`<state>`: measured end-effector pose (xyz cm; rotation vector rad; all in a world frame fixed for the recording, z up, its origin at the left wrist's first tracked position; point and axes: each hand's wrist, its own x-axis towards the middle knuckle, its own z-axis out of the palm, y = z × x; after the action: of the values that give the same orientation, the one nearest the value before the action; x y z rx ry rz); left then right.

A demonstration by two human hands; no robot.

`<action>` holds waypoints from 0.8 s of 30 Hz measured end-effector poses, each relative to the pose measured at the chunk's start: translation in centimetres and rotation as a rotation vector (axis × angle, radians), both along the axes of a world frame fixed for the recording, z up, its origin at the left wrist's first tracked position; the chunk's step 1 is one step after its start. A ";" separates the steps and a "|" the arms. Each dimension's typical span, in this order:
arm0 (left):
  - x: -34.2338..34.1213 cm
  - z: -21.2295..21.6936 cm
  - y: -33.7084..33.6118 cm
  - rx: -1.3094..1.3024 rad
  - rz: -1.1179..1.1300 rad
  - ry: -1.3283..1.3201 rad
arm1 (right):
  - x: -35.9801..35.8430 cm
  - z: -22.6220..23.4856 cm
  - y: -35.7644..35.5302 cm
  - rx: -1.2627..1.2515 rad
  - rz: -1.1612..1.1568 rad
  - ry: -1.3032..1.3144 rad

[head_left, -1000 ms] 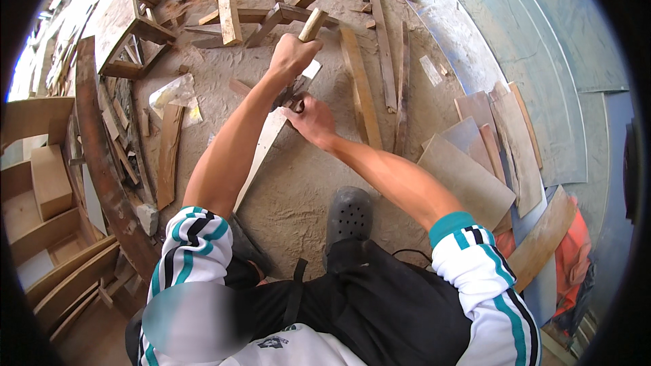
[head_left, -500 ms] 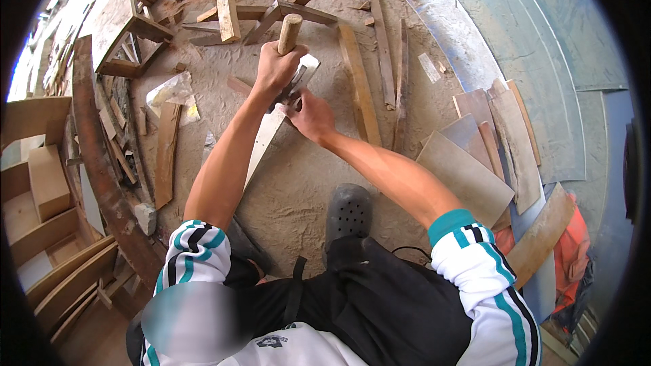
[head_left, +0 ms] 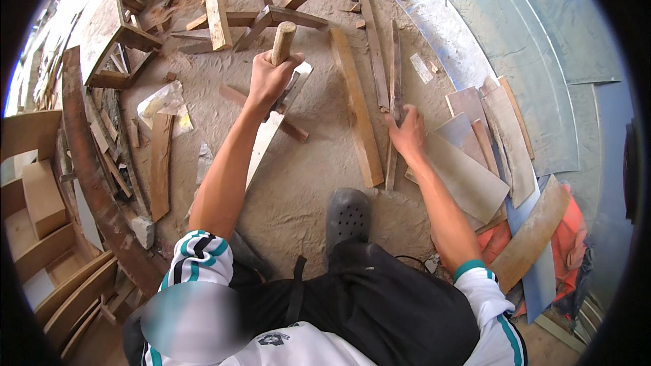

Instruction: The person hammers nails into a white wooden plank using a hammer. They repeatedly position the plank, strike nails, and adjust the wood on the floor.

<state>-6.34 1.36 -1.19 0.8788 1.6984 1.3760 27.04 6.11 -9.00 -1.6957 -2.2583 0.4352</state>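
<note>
In the head view, a round, pale wooden handle (head_left: 283,42) is gripped by the left hand (head_left: 268,83) over a long white board (head_left: 266,139). On the sandy brown floor (head_left: 305,169), a narrow dark wooden strip (head_left: 395,61) is straddled by the right hand (head_left: 409,135); whether it is gripped cannot be told through blur.
</note>
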 end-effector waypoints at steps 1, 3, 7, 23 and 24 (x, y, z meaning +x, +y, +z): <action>-0.2 0.4 -0.1 -0.033 -0.020 -0.006 | 1.0 0.1 -0.1 -0.098 0.011 -0.005; -0.3 0.8 -0.1 -0.051 -0.048 -0.004 | 1.9 -0.1 -0.4 -0.298 0.035 -0.014; 0.2 1.6 0.0 -0.080 -0.088 0.003 | 2.4 -2.1 -0.4 -0.367 -0.073 0.100; -0.2 -0.2 -1.1 0.117 -0.046 0.094 | -4.5 13.0 -3.5 -0.766 -0.193 0.581; 0.0 0.0 -1.1 0.127 -0.034 0.094 | -4.8 13.7 -4.1 -0.733 -0.087 0.494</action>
<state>-6.37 0.21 -1.20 1.0533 1.6723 1.4520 22.20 2.06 4.71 -1.6949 -1.7441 1.6071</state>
